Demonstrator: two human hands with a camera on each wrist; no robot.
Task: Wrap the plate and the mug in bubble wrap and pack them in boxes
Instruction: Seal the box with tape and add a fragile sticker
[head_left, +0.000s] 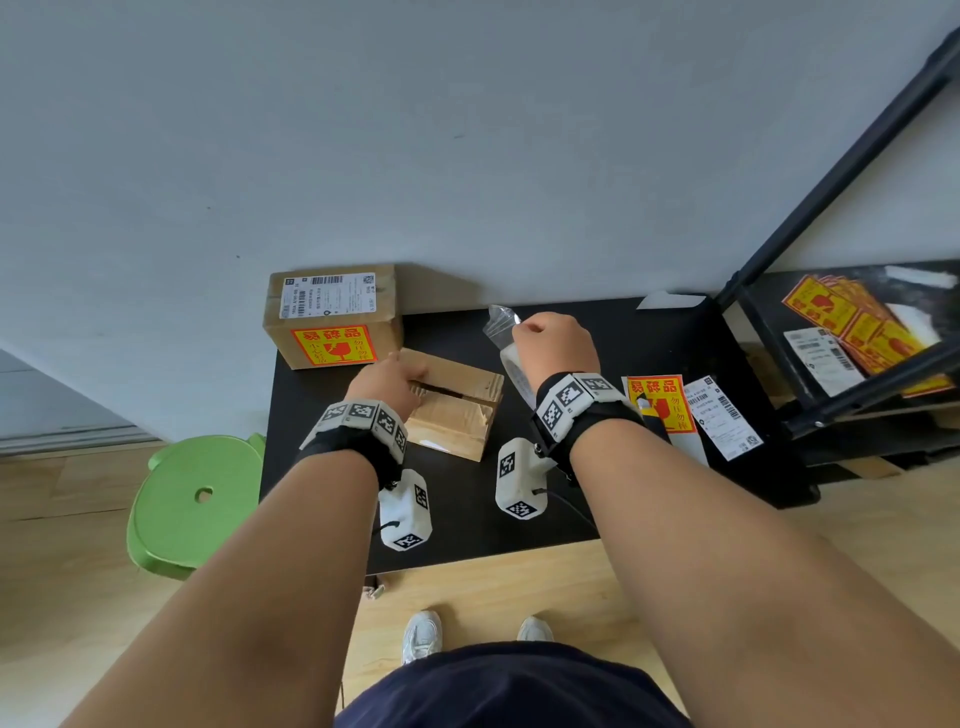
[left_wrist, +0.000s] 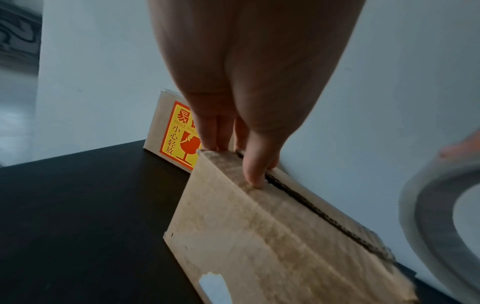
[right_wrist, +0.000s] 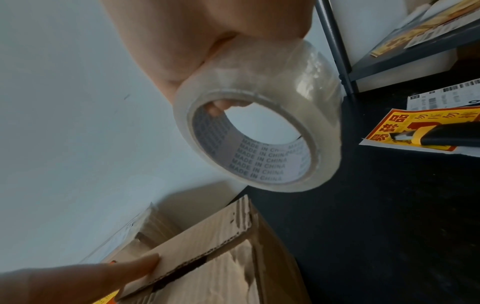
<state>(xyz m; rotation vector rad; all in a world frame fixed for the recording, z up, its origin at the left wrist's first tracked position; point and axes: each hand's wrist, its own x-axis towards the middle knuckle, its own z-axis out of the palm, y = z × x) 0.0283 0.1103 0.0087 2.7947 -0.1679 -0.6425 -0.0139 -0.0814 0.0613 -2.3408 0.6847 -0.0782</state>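
Note:
A small brown cardboard box (head_left: 457, 410) lies on the black table (head_left: 649, 338), its top flaps folded down with a dark gap between them. My left hand (head_left: 395, 379) rests at its far left end, the thumb (left_wrist: 255, 179) pressing on the flap beside the seam (left_wrist: 324, 218) and straight fingers down the end face. My right hand (head_left: 550, 348) grips a roll of clear packing tape (right_wrist: 285, 82) above the table, just right of the box (right_wrist: 233, 267). A loose tape end (head_left: 498, 322) sticks up from the roll. Neither plate nor mug shows.
A taped box with a shipping label and a fragile sticker (head_left: 332, 317) stands at the table's back left. Right of my hands lie a fragile sticker (head_left: 660, 402), a black knife (right_wrist: 454, 133) and a shipping label (head_left: 722, 415). A black shelf (head_left: 852, 322) stands right, a green stool (head_left: 197, 499) left.

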